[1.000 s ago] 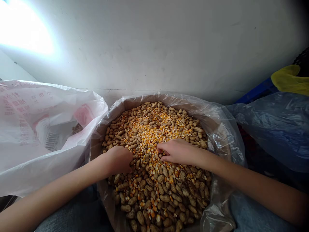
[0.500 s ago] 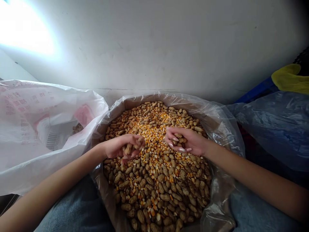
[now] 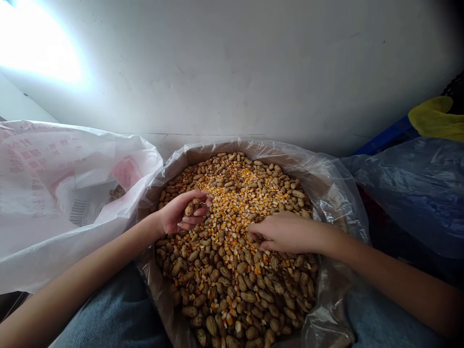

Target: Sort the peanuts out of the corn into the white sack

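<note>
Just left of frame centre, our left hand (image 3: 176, 212) curls its grip around rough tan peanut pods (image 3: 189, 209), probably light, brittle, best held mid-shell; whether our right hand (image 3: 281, 233) pinches anything, we cannot tell.

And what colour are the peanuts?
The peanuts are light brown, best seen in the head view.

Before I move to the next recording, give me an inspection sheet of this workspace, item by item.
Surface: plastic-lined container holding a peanut-and-corn mix.
Job's things: peanuts in their shells and loose corn kernels, mingled.
Clutter: printed white bag at left; bluish plastic bag and yellow item at right.
Left hand: holds peanuts.
Right hand: palm down at the mix; any grip is hidden.
Cables: nothing seen.
Surroundings: pale wall behind, glare at upper left, denim-clad legs either side.
</note>
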### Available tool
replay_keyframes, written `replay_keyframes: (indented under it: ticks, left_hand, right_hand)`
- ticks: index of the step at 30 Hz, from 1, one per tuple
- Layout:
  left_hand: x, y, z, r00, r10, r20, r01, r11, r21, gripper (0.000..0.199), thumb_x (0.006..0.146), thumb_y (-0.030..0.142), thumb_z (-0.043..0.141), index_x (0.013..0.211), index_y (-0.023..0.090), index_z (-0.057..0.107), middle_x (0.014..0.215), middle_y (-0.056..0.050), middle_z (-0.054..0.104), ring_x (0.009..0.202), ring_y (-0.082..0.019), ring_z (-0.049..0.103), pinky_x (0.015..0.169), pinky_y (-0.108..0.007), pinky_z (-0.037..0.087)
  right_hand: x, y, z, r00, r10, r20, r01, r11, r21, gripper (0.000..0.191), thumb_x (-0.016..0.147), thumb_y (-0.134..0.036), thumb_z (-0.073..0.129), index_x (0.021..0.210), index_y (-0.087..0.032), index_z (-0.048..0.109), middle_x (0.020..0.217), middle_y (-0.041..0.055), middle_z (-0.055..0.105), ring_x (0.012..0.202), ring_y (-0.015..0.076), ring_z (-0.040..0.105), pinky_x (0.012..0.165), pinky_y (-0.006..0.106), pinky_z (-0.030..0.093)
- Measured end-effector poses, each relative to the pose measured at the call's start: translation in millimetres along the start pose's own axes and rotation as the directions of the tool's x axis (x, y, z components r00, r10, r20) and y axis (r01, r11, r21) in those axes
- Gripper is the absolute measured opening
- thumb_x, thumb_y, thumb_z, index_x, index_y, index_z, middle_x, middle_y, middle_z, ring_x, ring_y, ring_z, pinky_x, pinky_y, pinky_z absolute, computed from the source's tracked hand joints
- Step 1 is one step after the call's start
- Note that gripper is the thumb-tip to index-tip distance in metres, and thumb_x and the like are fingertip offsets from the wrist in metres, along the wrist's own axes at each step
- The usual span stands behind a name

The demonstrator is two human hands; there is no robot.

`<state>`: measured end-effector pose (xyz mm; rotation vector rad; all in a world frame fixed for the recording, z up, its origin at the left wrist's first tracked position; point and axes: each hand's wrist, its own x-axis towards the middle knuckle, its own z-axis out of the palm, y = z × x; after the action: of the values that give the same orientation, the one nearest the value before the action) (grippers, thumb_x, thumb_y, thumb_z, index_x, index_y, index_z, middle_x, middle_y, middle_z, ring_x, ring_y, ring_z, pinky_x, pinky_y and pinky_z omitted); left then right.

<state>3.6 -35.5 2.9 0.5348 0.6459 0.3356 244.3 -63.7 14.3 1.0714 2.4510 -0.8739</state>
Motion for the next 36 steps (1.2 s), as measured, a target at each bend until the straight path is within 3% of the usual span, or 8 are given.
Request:
replay_keyframes:
  ticks: [4,7,12,17,28,32,34,36]
  left_hand:
    - [4.8,-1.6,-2.7,0.999,-0.015,-0.029,0.012,0.997,-0.071,0.018,0.077,0.029,0.034,0.065,0.015,0.038,0.051,0.005,0.031,0.030,0.000,0.020,0.023,-0.009,0.008]
    - [5.5,-1.2,-2.0,0.998,-0.013,-0.059,0.009,0.997,-0.073,0.018,0.076,0.028,0.035,0.064,0.015,0.037,0.052,0.005,0.032,0.031,0.000,0.020,0.023,-0.009,0.009]
    - [4.8,0.7,-1.5,0.991,-0.003,-0.132,-0.006,0.998,-0.064,0.017,0.076,0.029,0.039,0.065,0.015,0.038,0.052,0.005,0.031,0.031,0.000,0.023,0.024,-0.009,0.010]
    - [7.6,-1.5,-6.1,0.988,0.013,-0.154,-0.019,0.999,-0.038,0.017,0.075,0.030,0.040,0.067,0.015,0.039,0.053,0.005,0.032,0.032,0.000,0.024,0.025,-0.009,0.010]
    - [6.0,-3.7,-5.2,0.989,0.057,-0.137,-0.030,0.980,0.195,0.019,0.073,0.025,0.039,0.086,0.015,0.049,0.061,0.004,0.040,0.032,-0.001,0.027,0.025,-0.012,0.013]
    - [2.7,-2.9,-1.0,0.987,0.076,-0.139,-0.034,0.957,0.288,0.020,0.073,0.024,0.040,0.088,0.015,0.050,0.063,0.004,0.040,0.032,0.000,0.028,0.027,-0.013,0.013]
    - [1.4,-2.7,-1.0,0.985,0.109,-0.133,-0.061,0.944,0.324,0.019,0.074,0.024,0.039,0.088,0.016,0.049,0.060,0.005,0.039,0.032,-0.001,0.027,0.027,-0.014,0.013]
    - [1.0,-3.2,-1.9,0.981,0.146,-0.129,-0.088,0.922,0.378,0.019,0.074,0.026,0.040,0.090,0.018,0.048,0.056,0.006,0.037,0.031,-0.001,0.025,0.027,-0.014,0.012]
  right_hand:
    - [2.0,4.3,-7.1,0.992,-0.119,-0.033,0.118,0.832,0.542,0.027,0.078,-0.040,0.036,0.079,-0.017,0.049,0.061,-0.0015,0.050,0.046,0.0074,0.043,0.043,0.019,0.031]
    - [3.2,4.9,-6.1,0.993,-0.074,-0.097,0.120,0.729,0.673,0.030,0.079,-0.044,0.033,0.084,-0.017,0.046,0.058,-0.0036,0.046,0.042,0.0055,0.039,0.040,0.017,0.030]
    - [13.6,-14.8,7.7,0.981,-0.090,-0.171,0.116,0.982,0.148,0.031,0.076,-0.039,0.042,0.102,-0.023,0.048,0.065,-0.0001,0.058,0.052,0.0119,0.051,0.049,0.022,0.035]
    - [26.6,-50.0,27.2,0.940,-0.310,-0.141,0.254,0.915,-0.314,0.029,0.077,-0.037,0.043,0.099,-0.019,0.049,0.077,0.0058,0.063,0.065,0.0207,0.059,0.051,0.027,0.038]
    - [32.9,-42.1,27.1,0.966,-0.229,-0.117,0.184,0.933,-0.311,0.024,0.075,-0.034,0.045,0.088,-0.016,0.054,0.074,0.0077,0.063,0.065,0.0213,0.059,0.053,0.027,0.039]
    - [35.5,-36.0,27.3,0.978,-0.168,-0.123,0.189,0.965,0.184,0.023,0.071,-0.036,0.046,0.079,-0.017,0.055,0.067,0.0031,0.060,0.059,0.0151,0.054,0.052,0.024,0.038]
    - [35.7,-30.7,23.7,0.989,-0.134,-0.067,0.146,0.758,0.636,0.025,0.072,-0.039,0.042,0.074,-0.016,0.051,0.060,-0.0003,0.054,0.047,0.0088,0.047,0.042,0.019,0.033]
    - [34.9,-23.7,18.3,0.986,-0.169,-0.016,0.080,0.385,0.920,0.025,0.073,-0.037,0.034,0.071,-0.015,0.046,0.055,-0.0024,0.047,0.037,0.0053,0.038,0.032,0.016,0.024]
